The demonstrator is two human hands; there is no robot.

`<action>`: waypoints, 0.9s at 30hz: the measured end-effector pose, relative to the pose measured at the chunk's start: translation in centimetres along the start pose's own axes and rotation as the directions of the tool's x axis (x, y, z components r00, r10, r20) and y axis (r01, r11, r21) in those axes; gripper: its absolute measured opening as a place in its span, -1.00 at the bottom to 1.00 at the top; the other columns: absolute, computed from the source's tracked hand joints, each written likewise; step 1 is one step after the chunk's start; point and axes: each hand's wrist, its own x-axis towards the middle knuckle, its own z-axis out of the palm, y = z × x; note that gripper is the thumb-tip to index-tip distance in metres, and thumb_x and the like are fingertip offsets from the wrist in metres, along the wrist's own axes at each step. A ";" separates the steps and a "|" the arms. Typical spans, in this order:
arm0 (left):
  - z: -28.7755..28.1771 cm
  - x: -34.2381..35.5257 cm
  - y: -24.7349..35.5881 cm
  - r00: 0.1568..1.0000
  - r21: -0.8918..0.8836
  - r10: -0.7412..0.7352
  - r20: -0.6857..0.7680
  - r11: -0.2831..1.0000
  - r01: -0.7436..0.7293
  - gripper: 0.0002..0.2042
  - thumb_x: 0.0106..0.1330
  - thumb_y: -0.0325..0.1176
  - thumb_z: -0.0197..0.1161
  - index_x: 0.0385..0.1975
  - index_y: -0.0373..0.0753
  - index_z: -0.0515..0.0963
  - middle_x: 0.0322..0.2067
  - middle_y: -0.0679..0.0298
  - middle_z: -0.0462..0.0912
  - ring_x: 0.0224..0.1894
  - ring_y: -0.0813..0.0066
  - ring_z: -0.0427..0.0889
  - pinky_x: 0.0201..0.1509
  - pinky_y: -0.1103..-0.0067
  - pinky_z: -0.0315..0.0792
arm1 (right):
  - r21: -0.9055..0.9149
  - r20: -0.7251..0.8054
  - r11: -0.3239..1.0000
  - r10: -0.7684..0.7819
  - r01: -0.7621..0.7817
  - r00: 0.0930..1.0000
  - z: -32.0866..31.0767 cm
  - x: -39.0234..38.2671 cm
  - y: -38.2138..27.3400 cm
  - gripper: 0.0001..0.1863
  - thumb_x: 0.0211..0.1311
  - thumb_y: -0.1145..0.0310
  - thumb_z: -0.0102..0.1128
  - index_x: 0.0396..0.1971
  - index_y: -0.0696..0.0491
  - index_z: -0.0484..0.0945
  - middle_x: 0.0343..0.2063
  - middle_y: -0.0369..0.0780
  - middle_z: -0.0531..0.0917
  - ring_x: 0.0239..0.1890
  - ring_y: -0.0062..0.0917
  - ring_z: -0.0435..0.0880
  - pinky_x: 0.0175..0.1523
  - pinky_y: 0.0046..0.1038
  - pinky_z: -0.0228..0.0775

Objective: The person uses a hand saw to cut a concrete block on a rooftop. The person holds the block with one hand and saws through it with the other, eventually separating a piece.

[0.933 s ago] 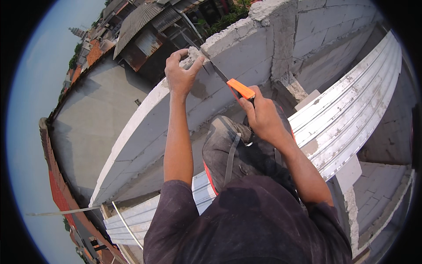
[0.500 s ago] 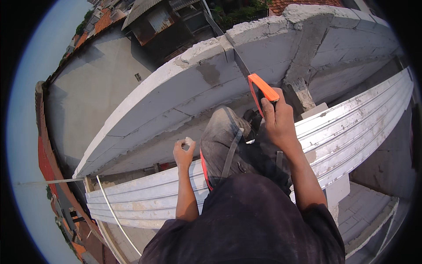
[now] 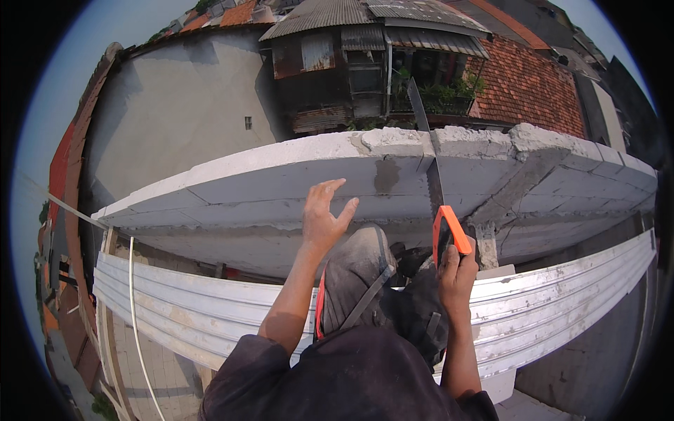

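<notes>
My right hand is wrapped round the orange and black handle of a handsaw. The saw's long toothed blade crosses the top of a pale block wall at a slot in its edge, and its tip sticks out beyond the far side. My left hand is raised in front of the wall, left of the saw, with thumb and fingers apart and nothing in it. A damp-looking grey patch marks the wall between that hand and the blade.
I sit on a ribbed metal plank running along the wall. Rough mortar slants down the wall to the right of the saw. A white pipe and a wooden post stand at left. Roofs and a house lie beyond.
My view has tilted up toward the houses. My left hand has risen toward the wall and opened from a pinch on a small pale piece. My right hand still grips the saw, its blade still across the wall.
</notes>
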 end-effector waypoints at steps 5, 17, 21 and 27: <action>2.6 11.2 4.5 0.950 0.105 0.247 0.189 0.957 -0.270 -0.23 0.20 0.12 0.55 0.33 -0.22 0.53 0.30 0.05 0.57 0.39 0.04 0.47 0.49 0.15 0.34 | -0.001 -0.014 1.000 -0.029 0.029 0.999 -0.2 0.3 0.3 -0.75 0.73 0.31 -0.04 0.13 0.15 0.47 -0.54 -0.39 0.45 -0.62 -0.77 0.36 -0.51 -0.60 0.24; 8.9 13.9 2.1 0.886 0.362 0.160 0.435 0.870 -0.335 0.00 0.04 0.28 0.60 0.43 -0.22 0.44 0.32 0.11 0.56 0.41 0.11 0.46 0.55 0.18 0.26 | 0.052 0.059 0.999 0.011 -0.014 0.998 -0.5 -1.4 3.8 -0.71 0.61 0.35 0.13 0.16 0.20 0.50 -0.44 -0.18 0.59 -0.42 -0.41 0.60 -0.22 -0.34 0.47; 8.9 16.0 4.8 0.852 0.430 0.030 0.523 0.854 -0.294 0.04 -0.02 0.39 0.58 0.37 -0.27 0.50 0.23 0.08 0.63 0.39 0.11 0.49 0.57 0.18 0.22 | 0.086 0.037 0.994 0.065 -0.068 0.997 0.0 -2.6 4.9 -0.70 0.59 0.37 0.16 0.16 0.20 0.51 -0.28 -0.08 0.66 -0.31 -0.27 0.69 -0.14 -0.28 0.50; 10.7 17.4 5.5 0.805 0.386 0.054 0.591 0.858 -0.340 0.03 -0.09 0.38 0.62 0.27 -0.35 0.56 0.13 -0.05 0.71 0.26 -0.01 0.65 0.37 0.17 0.49 | -0.036 0.061 0.999 0.030 -0.028 0.998 -6.3 -6.5 -3.1 -0.62 0.57 0.39 0.17 0.26 0.20 0.49 -0.08 0.04 0.72 -0.09 -0.04 0.77 0.01 -0.23 0.55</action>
